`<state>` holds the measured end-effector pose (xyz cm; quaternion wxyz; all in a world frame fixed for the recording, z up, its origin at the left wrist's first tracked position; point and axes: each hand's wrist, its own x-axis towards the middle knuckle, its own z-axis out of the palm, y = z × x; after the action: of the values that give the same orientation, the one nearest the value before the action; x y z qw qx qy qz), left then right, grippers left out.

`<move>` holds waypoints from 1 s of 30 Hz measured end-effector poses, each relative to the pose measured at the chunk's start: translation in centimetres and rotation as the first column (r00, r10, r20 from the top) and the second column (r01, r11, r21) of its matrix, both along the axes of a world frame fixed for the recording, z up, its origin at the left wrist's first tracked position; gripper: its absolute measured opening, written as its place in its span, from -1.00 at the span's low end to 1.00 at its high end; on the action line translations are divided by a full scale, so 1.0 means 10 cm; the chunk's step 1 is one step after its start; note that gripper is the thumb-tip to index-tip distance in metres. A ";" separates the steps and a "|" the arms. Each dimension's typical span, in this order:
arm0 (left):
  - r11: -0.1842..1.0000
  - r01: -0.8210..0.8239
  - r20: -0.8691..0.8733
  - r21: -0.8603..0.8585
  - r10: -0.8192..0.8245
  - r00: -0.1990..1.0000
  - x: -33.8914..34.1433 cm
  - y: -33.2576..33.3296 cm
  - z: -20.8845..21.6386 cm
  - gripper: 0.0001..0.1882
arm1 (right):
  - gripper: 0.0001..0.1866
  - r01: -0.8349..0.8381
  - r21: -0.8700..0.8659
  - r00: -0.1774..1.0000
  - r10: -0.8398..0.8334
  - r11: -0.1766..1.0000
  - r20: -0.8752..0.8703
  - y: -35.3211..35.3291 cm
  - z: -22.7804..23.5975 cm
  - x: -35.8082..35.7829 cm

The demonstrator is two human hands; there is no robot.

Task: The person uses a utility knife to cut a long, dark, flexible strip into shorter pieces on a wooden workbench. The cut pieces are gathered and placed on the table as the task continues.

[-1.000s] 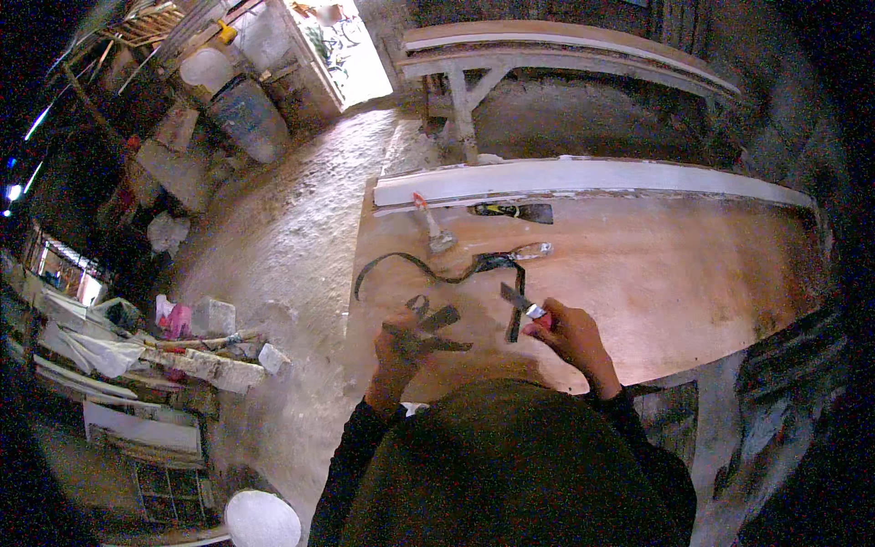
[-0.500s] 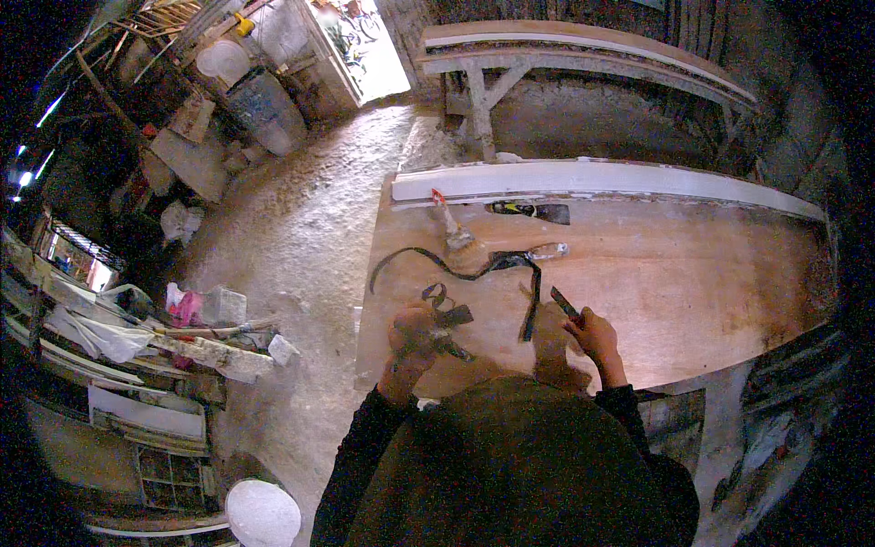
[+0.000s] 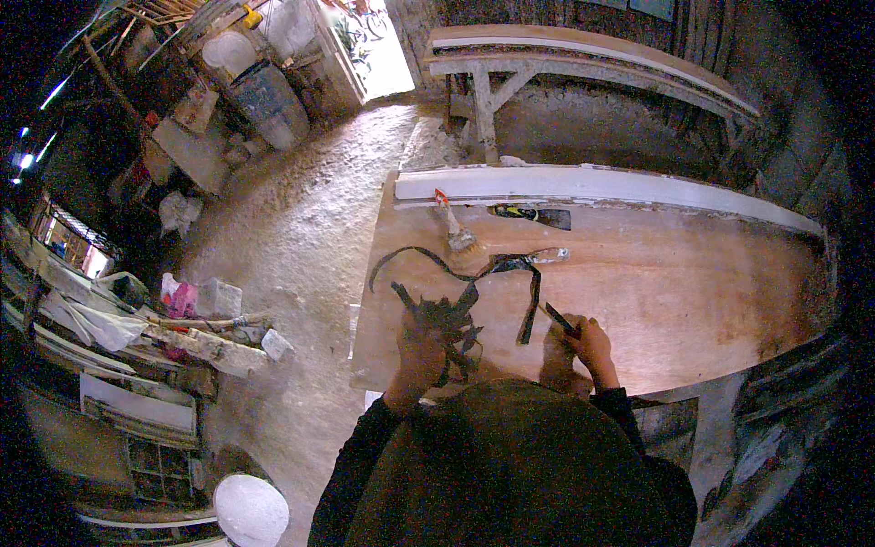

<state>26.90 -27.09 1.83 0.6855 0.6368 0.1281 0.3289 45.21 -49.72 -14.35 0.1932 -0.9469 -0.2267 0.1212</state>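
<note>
at about nine o'clock, a cluttered shelf (image 3: 137, 319) with rags and small white tubs stands beside the rough concrete floor (image 3: 301, 228). nearer the centre, at about seven o'clock of the wooden board (image 3: 684, 292), the left hand (image 3: 421, 342) is closed around a tangle of black strips (image 3: 456, 319); more of the strips loop away across the board towards eleven o'clock. just past them, at twelve o'clock, a paintbrush (image 3: 456, 228) with a red handle lies by the long white plank (image 3: 592, 187). at about five o'clock of the strips, the right hand (image 3: 592, 351) has its fingers pinched on a thin dark tool (image 3: 558, 319), tip pointing to ten o'clock, clear of the strips.
</note>
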 end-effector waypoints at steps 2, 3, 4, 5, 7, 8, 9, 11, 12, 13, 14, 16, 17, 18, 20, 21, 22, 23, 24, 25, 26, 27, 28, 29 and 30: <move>0.998 -0.030 0.040 0.048 0.028 0.999 0.01 -0.03 0.04 -0.71 | -0.60 0.004 0.011 1.000 -0.004 1.000 0.018 0.01 -0.02 -0.01; 0.993 -0.046 0.045 0.106 0.042 0.998 0.00 -0.03 0.04 -0.70 | -0.60 0.001 0.009 0.999 -0.001 1.000 0.036 0.01 -0.04 -0.01; 0.977 -0.064 -0.010 0.204 0.067 0.998 0.00 0.01 -0.04 -0.71 | -0.59 -0.002 0.007 0.999 0.001 1.000 0.055 0.01 -0.05 -0.01; 0.950 -0.079 -0.059 0.303 0.102 0.993 -0.01 0.05 -0.12 -0.72 | -0.59 -0.007 0.007 0.997 0.006 1.000 0.074 0.01 -0.06 -0.01; 0.886 -0.074 -0.206 0.458 0.186 0.961 -0.01 0.16 -0.33 -0.72 | -0.59 -0.006 0.019 0.997 0.004 1.000 0.077 0.02 -0.04 -0.02; 0.894 -0.059 -0.256 0.443 0.189 0.948 -0.01 0.16 -0.32 -0.71 | -0.59 -0.004 0.025 0.997 0.002 1.000 0.077 0.02 -0.04 -0.02; 0.970 -0.034 -0.256 0.240 0.097 0.962 0.00 0.06 -0.03 -0.72 | -0.59 0.002 0.022 0.997 -0.003 1.000 0.077 0.01 -0.05 -0.02; 0.998 -0.021 -0.188 -0.064 0.009 0.982 0.01 -0.01 0.11 -0.72 | -0.59 -0.002 0.014 0.996 0.000 1.000 0.084 0.01 -0.05 -0.01; 0.988 -0.030 -0.139 -0.153 0.008 0.990 0.02 0.00 0.05 -0.72 | -0.58 0.005 -0.001 0.999 -0.005 1.000 0.052 0.02 -0.04 -0.01; 0.970 -0.034 -0.090 -0.242 0.012 0.996 0.02 0.00 0.00 -0.72 | -0.57 0.011 -0.016 1.000 -0.010 1.000 0.020 0.03 -0.03 0.00; 0.972 -0.038 -0.082 -0.232 0.019 0.996 0.01 0.01 -0.04 -0.72 | -0.56 0.016 -0.032 1.000 -0.017 0.999 -0.011 0.03 -0.03 0.00; 0.975 -0.045 -0.066 -0.216 0.032 0.997 0.01 0.02 -0.09 -0.71 | -0.52 0.032 -0.108 0.989 -0.016 0.994 0.144 0.05 0.00 -0.04; 0.973 -0.043 -0.043 -0.228 0.034 0.999 0.02 0.03 -0.11 -0.71 | -0.50 0.043 -0.145 0.975 -0.010 0.988 0.220 0.06 0.04 -0.07; 0.970 -0.038 -0.020 -0.240 0.034 0.999 0.04 0.03 -0.13 -0.70 | -0.49 0.030 -0.090 0.961 -0.004 0.996 0.277 0.08 0.10 -0.09; 0.973 -0.042 -0.015 -0.227 0.040 0.999 0.04 0.03 -0.14 -0.71 | -0.46 -0.010 0.020 0.922 0.001 1.000 0.387 0.17 0.29 -0.08; 0.978 -0.048 -0.033 -0.203 0.042 0.999 0.04 0.03 -0.14 -0.71 | -0.49 0.008 0.098 0.940 -0.041 0.995 0.340 0.26 0.47 -0.09; 0.982 -0.053 -0.048 -0.181 0.045 0.998 0.03 0.02 -0.14 -0.72 | -0.55 -0.060 0.185 0.988 0.032 0.981 0.149 0.31 0.58 -0.09; 0.996 -0.074 -0.067 0.043 0.077 0.995 0.03 0.05 -0.20 -0.73 | -0.60 -0.109 0.282 0.991 0.125 0.953 -0.039 0.35 0.67 -0.09; 0.960 -0.089 -0.075 0.266 0.113 0.991 0.04 0.11 -0.32 -0.73 | -0.65 -0.136 0.385 0.949 0.231 0.913 -0.214 0.40 0.79 -0.11; 0.874 -0.098 -0.074 0.476 0.151 0.986 0.05 0.19 -0.47 -0.74 | -0.70 -0.264 0.466 0.839 0.439 0.844 -0.320 0.48 0.87 -0.19; 0.744 -0.098 -0.064 0.661 0.186 0.981 0.07 0.27 -0.63 -0.75 | -0.64 -0.341 0.553 0.669 0.610 0.760 -0.425 0.55 0.94 -0.28; 0.576 -0.090 -0.044 0.812 0.214 0.976 0.11 0.33 -0.76 -0.76 | -0.59 -0.263 0.564 0.537 0.605 0.783 -0.589 0.60 0.92 -0.42; 0.492 -0.032 -0.069 0.870 0.185 0.980 0.14 0.32 -0.76 -0.76 | -0.58 -0.488 0.785 0.216 0.924 0.382 -0.315 0.74 0.91 -0.44; 0.401 0.021 -0.090 0.916 0.156 0.984 0.17 0.31 -0.76 -0.77 | -0.56 -0.442 0.748 0.279 0.869 0.495 -0.410 0.78 0.96 -0.56; 0.413 0.113 -0.163 0.904 0.088 0.983 0.19 0.26 -0.61 -0.76 | -0.47 -0.389 0.706 0.321 0.805 0.592 -0.499 0.90 1.30 -0.73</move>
<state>28.76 -24.45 -4.30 0.2183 0.9347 -0.0122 0.2802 37.92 -40.69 -1.35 0.4278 -0.5500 -0.4840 0.5294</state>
